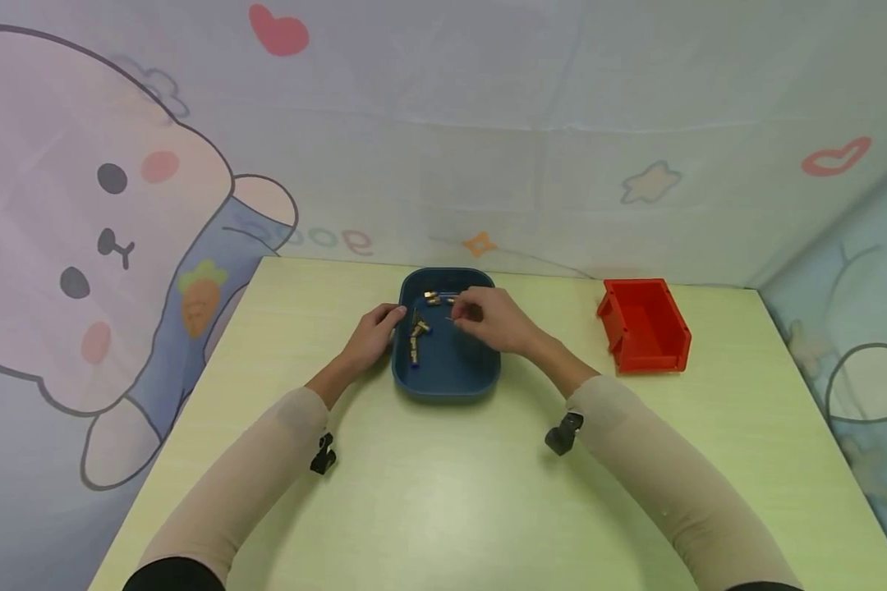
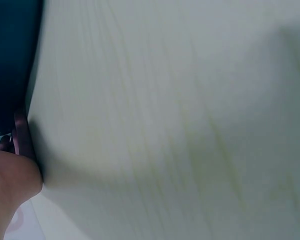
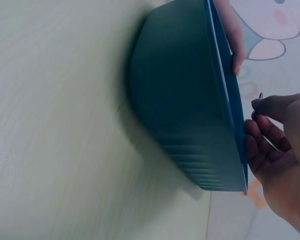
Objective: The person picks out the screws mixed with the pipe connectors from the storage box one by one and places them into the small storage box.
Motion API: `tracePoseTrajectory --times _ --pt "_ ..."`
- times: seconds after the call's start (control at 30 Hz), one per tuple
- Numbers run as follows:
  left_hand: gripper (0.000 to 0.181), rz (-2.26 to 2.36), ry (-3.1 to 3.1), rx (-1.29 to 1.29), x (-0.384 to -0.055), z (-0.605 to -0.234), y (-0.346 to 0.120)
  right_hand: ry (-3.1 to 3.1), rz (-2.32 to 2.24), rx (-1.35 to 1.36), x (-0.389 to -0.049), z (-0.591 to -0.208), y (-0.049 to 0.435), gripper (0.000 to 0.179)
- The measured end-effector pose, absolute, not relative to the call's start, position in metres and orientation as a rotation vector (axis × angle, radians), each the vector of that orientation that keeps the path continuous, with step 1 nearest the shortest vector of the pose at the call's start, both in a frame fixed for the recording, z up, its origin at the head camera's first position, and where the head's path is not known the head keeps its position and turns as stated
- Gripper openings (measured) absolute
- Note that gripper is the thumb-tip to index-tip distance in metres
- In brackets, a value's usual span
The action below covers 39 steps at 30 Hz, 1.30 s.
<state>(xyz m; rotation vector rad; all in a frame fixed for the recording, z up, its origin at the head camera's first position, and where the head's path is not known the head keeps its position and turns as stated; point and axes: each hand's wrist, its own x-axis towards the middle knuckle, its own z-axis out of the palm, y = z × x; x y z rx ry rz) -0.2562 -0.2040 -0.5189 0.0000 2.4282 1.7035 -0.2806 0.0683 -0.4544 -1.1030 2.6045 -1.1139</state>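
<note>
A dark blue tray [image 1: 454, 384] stands on the table, with several small brass fittings [image 1: 415, 349] with blue ends lying along its left side and far end. My left hand [image 1: 373, 332] grips the tray's left wall, thumb over the rim; in the left wrist view only part of that hand [image 2: 12, 175] shows beside the tray. Above the tray's far right part, my right hand [image 1: 495, 318] pinches a small thin metal piece [image 3: 260, 96] between thumb and index finger. Its exact kind is too small to tell. The other fingers are curled near the tray's rim.
A red open-front bin [image 1: 646, 328] stands to the right on the pale wooden table [image 1: 443, 492]. Behind the table hangs a printed cloth [image 1: 443, 148] with a cartoon animal, and another printed cloth is at the right. A small black device [image 1: 564, 433] is on the right wrist.
</note>
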Motion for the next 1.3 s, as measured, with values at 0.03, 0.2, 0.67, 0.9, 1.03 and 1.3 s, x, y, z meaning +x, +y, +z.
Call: tracePoseTrajectory --times 0.03,0.2,0.67,0.9,1.03,1.3 --pt "0.06 1.707 2.425 -0.001 -0.256 -0.519 -0.204 2.604 -1.112 -1.101 -0.28 -0.454 0.069 0.005" --pt "0.06 1.709 2.408 -0.001 -0.257 -0.52 -0.205 2.604 -1.107 -1.101 -0.278 -0.454 0.072 0.005" --pt "0.057 1.7 2.375 -0.012 -0.249 -0.5 -0.201 2.561 -1.195 -1.056 -0.271 -0.461 0.082 0.005" --pt "0.059 1.726 2.411 -0.015 -0.255 -0.519 -0.203 2.577 -1.208 -0.997 -0.27 -0.459 0.091 0.004" --pt "0.057 1.716 2.418 -0.016 -0.255 -0.52 -0.204 2.571 -1.233 -0.968 -0.27 -0.458 0.096 0.004" --pt "0.055 1.713 2.442 -0.019 -0.255 -0.518 -0.203 2.607 -1.24 -0.932 -0.272 -0.452 0.104 0.005"
